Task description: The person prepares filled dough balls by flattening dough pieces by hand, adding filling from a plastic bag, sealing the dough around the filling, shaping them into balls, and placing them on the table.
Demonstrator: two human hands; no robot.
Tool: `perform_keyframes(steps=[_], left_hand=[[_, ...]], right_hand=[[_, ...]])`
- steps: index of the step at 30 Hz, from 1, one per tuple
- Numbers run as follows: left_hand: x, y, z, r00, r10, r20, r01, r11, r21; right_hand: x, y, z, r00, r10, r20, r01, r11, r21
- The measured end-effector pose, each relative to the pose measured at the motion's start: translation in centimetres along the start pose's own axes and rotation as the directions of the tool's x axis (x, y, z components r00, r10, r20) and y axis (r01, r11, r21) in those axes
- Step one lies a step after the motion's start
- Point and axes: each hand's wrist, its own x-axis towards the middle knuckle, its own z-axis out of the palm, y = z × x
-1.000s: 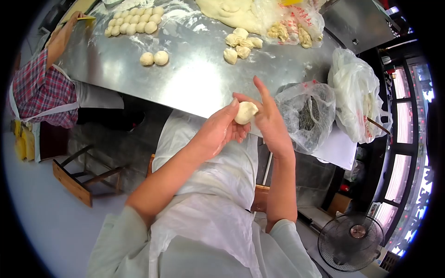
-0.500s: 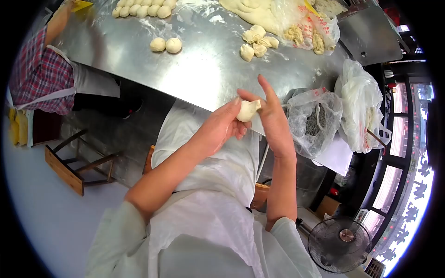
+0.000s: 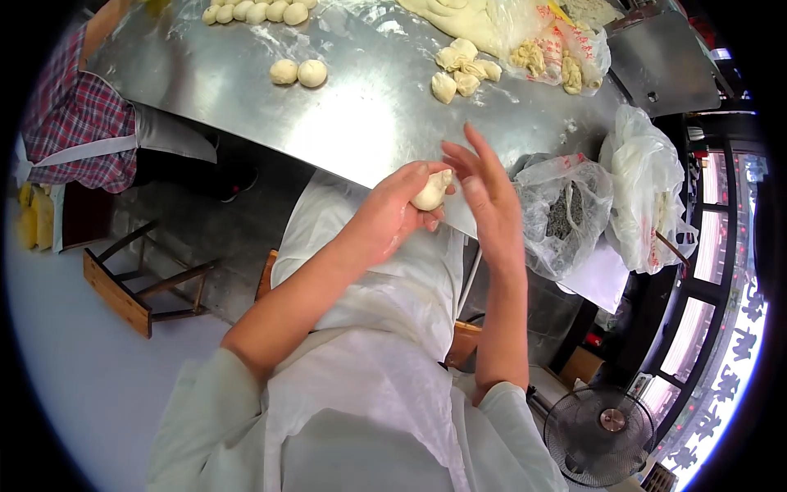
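Observation:
My left hand (image 3: pixel 396 209) is wrapped around a ball of dough (image 3: pixel 431 191), just past the near edge of the metal table. The dough is pale, with a pinched tip on the side facing my other hand. My right hand (image 3: pixel 487 193) is raised close beside that tip, fingers stretched out and apart, holding nothing. Whether its thumb still brushes the dough I cannot tell. Two round dough balls (image 3: pixel 298 73) sit on the table ahead to the left. A small heap of torn dough pieces (image 3: pixel 464 69) lies ahead to the right.
The steel table (image 3: pixel 221 98) carries rows of dough balls (image 3: pixel 256 12) and a large dough slab (image 3: pixel 459 20) at the back. Plastic bags (image 3: pixel 566 213) hang at its right corner. A co-worker in a checked shirt (image 3: pixel 78 123) stands left. A stool (image 3: pixel 119 291) and fan (image 3: pixel 600 433) are nearby.
My right hand has drawn slightly away from the dough's tip, its fingers straighter. The dough has turned a little in my left hand, its tip now pointing more upward.

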Motion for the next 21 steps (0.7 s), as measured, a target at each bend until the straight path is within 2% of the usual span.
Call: perform_keyframes(steps=[1,4,8,11,14,17,20,21], left_hand=[[-0.1,0.2,-0.1,1.000,-0.018,0.015,0.018,1.000,-0.020],[-0.1,0.6,0.6,0.995,-0.085,0.060,0.084,0.996,0.023],[0.0,0.5,1.3,0.987,-0.161,0.011,0.155,0.963,0.222],[-0.2,0.5,1.1,0.980,-0.201,-0.006,0.197,0.952,0.233],[-0.1,1.0,0.0,0.964,-0.263,0.040,0.236,0.915,0.327],[-0.5,2.1,0.3,0.937,-0.327,0.122,0.272,0.904,0.330],[-1.0,2.0,1.6,0.953,-0.261,0.151,0.266,0.964,-0.012],[-0.6,2.0,0.9,0.955,-0.233,0.182,0.267,0.943,-0.198]], right_hand=[[-0.2,0.6,-0.7,0.993,-0.119,0.001,0.115,0.953,-0.281],[-0.4,1.5,-1.7,0.973,-0.184,0.142,0.220,0.924,-0.311],[-1.3,1.3,-0.8,0.978,-0.209,0.010,0.198,0.912,-0.360],[-1.3,2.2,-0.8,0.973,-0.233,-0.007,0.210,0.891,-0.403],[-1.0,4.6,-0.9,0.928,-0.361,-0.092,0.273,0.827,-0.492],[0.5,7.6,-0.3,0.890,-0.280,-0.360,0.064,0.858,-0.509],[2.0,8.5,-0.6,0.844,-0.135,-0.520,-0.009,0.964,-0.264],[2.3,9.8,-1.4,0.842,-0.279,-0.461,0.063,0.901,-0.430]])
